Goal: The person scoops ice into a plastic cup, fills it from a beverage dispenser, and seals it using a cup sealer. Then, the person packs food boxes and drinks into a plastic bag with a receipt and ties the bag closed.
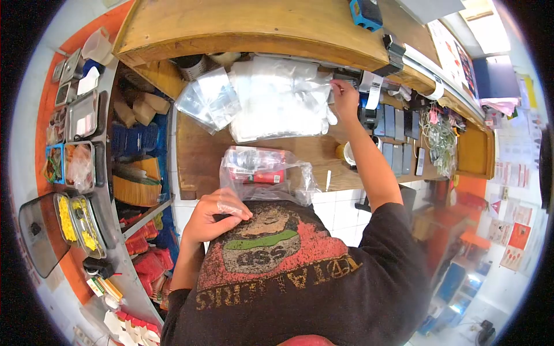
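My left hand [214, 217] is closed on the edge of a clear plastic bag [300, 183] at the front of the wooden table. Inside the bag lies a red and white package [258, 165] with a printed label. My right hand [346, 99] is stretched out to the back of the table, fingers pinched together, at the right edge of a pile of clear plastic bags [277, 106]. Whatever it pinches is too small to make out. Left of the pile, smaller clear sleeves [209, 101] lie overlapping.
A tape roll [348, 154] stands near my right forearm. Several phones [398, 124] lie in rows to the right, beside tangled cables [440, 135]. An upper wooden shelf [254, 32] overhangs the table's back. At left, a rack holds trays [81, 118] and envelopes [137, 181].
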### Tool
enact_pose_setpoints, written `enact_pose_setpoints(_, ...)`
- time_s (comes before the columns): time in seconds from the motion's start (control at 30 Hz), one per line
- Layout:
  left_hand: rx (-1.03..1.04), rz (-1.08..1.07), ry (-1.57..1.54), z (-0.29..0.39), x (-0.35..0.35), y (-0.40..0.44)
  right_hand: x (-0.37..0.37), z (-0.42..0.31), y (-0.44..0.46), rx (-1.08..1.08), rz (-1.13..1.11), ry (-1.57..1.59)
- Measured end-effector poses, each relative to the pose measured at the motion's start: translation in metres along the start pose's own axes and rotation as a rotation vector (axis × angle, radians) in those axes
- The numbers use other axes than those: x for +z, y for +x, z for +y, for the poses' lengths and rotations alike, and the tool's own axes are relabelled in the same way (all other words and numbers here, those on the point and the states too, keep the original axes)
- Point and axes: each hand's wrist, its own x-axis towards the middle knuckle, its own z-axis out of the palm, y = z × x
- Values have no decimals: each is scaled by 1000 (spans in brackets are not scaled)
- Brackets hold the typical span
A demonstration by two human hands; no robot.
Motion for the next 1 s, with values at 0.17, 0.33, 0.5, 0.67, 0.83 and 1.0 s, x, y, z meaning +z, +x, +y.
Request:
enact_pose_setpoints(0.17, -43, 51, 85, 13, 5, -1, -41, -66, -9, 352, -14, 232)
enact_pose_setpoints(0.33, -50, 163, 446, 24, 6, 5, -72, -211, -81, 19, -99, 515)
enact_pose_setpoints(0.5, -36, 239, 493, 17, 5, 7, -11, -229, -169, -70, -711, 533)
enact_pose_setpoints(0.67, -26, 242, 479, 20, 8, 10, 60, -169, -219, -251, -994, 228)
enact_pose_setpoints(0.83, -35, 231, 486, 18, 7, 7, 30, -165, -197, -268, -1049, 391)
enact_pose_setpoints(1.0, -9, 207, 433, 13, 2, -1, -103, -220, -117, -174, -1223, -277)
